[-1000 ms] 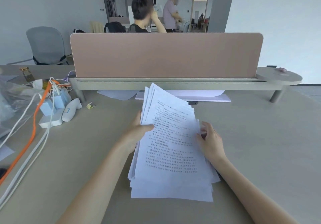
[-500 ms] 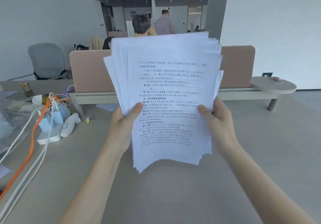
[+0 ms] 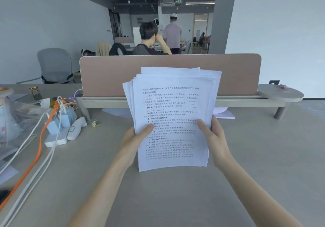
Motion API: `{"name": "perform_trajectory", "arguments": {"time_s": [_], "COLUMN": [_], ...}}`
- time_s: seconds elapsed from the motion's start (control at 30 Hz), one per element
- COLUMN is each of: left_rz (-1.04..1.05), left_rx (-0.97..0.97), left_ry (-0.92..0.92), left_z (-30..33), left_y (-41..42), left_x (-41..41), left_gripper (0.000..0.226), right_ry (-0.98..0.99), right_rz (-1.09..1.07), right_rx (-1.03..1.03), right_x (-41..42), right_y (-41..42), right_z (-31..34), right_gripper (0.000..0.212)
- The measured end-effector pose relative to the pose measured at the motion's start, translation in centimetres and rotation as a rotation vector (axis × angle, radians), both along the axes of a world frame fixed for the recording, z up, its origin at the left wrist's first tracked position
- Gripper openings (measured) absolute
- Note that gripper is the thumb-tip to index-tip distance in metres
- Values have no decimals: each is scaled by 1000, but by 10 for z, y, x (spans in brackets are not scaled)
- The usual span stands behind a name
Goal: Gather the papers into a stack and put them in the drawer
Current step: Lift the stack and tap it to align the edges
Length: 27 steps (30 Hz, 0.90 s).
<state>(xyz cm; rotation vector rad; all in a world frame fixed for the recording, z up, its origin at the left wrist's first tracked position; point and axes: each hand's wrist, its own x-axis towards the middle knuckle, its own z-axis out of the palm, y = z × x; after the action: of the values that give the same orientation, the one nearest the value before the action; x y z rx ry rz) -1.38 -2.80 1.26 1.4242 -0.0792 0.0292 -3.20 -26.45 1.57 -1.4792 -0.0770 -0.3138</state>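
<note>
A stack of white printed papers [image 3: 173, 107] stands upright on its lower edge on the grey desk [image 3: 255, 165]. Its sheets are still fanned unevenly at the top and left. My left hand [image 3: 136, 139] grips the stack's left edge, thumb on the front sheet. My right hand [image 3: 212, 136] grips the right edge in the same way. More white sheets [image 3: 224, 115] lie flat under the shelf behind the stack. No drawer is in view.
A pink divider panel [image 3: 109, 75] on a grey shelf [image 3: 279, 93] bounds the desk's far side. At the left lie a power strip with plugs [image 3: 56, 135], white and orange cables [image 3: 37, 156], a plastic bag [image 3: 15, 121] and a binder clip [image 3: 95, 123]. People sit and stand beyond the divider.
The stack went from lying on the desk to being lifted up in both hands. It has now come down so its lower edge rests on the desk, with the sheets more aligned.
</note>
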Motion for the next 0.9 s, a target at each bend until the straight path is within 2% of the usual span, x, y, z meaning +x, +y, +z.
{"name": "perform_trajectory", "arguments": {"time_s": [0.17, 0.37, 0.57, 0.63, 0.8, 0.87, 0.9], "left_rz": [32, 51, 17, 7, -46, -59, -62], "left_rx": [82, -55, -61, -35, 8, -4, -17], "left_ry": [-6, -112, -158, -190, -284, -289, -282], "left_z": [-4, 4, 7, 10, 20, 23, 23], "left_y": [-9, -5, -5, -6, -9, -9, -9], "left_x": [4, 4, -3, -8, -14, -15, -15], "left_gripper": [16, 28, 25, 23, 27, 27, 26], "right_ry": [19, -59, -211, -294, -503, -584, -608], "right_rz": [12, 74, 27, 5, -100, -99, -106], "right_rx": [0, -20, -55, -107, -339, -366, -395], "right_x": [2, -1, 1, 2, -1, -1, -1], "right_y": [4, 1, -5, -6, -6, -8, -9], "right_z": [-7, 9, 54, 71, 103, 106, 106], "right_gripper": [26, 31, 10, 16, 60, 65, 62]}}
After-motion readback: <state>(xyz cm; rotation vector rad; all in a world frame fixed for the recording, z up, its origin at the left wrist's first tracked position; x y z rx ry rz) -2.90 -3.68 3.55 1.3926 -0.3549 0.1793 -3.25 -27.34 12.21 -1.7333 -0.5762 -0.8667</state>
